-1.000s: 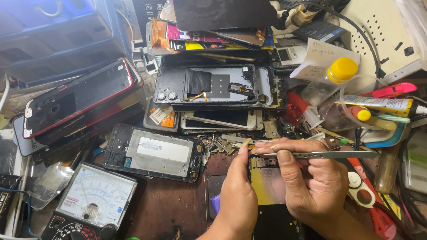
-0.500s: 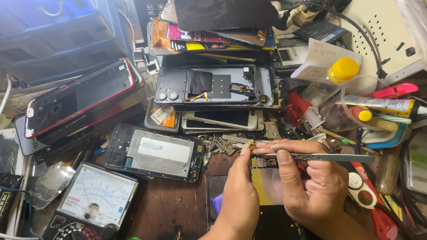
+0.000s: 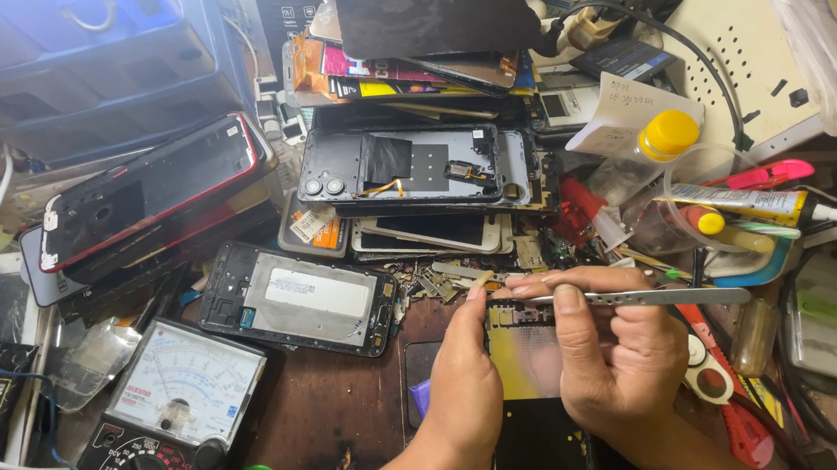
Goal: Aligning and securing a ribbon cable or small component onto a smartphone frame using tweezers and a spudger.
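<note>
My right hand (image 3: 623,348) pinches the tweezers (image 3: 639,298) between thumb and forefinger, the other fingers curled under. The tips point left, to the top edge of the open phone (image 3: 525,355). My left hand (image 3: 464,389) rests at the phone's left side, fingers pressed together, the thumb tip touching its upper corner near the tweezer tips. The phone lies near the front edge of the tabletop, between both hands, its back already off, so that the yellow part and the small board at the top show. I judge the work is in the middle: the phone is opened, but the tips are at the board and nothing is lifted out yet. Whether the tweezers grip a part, I cannot tell.

To the left lie a grey frame (image 3: 295,298) and a multimeter (image 3: 171,419) at the front left. Behind stands a pile of phone shells (image 3: 414,167). To the right are scissors (image 3: 714,381) and a yellow-capped bottle (image 3: 662,139).
</note>
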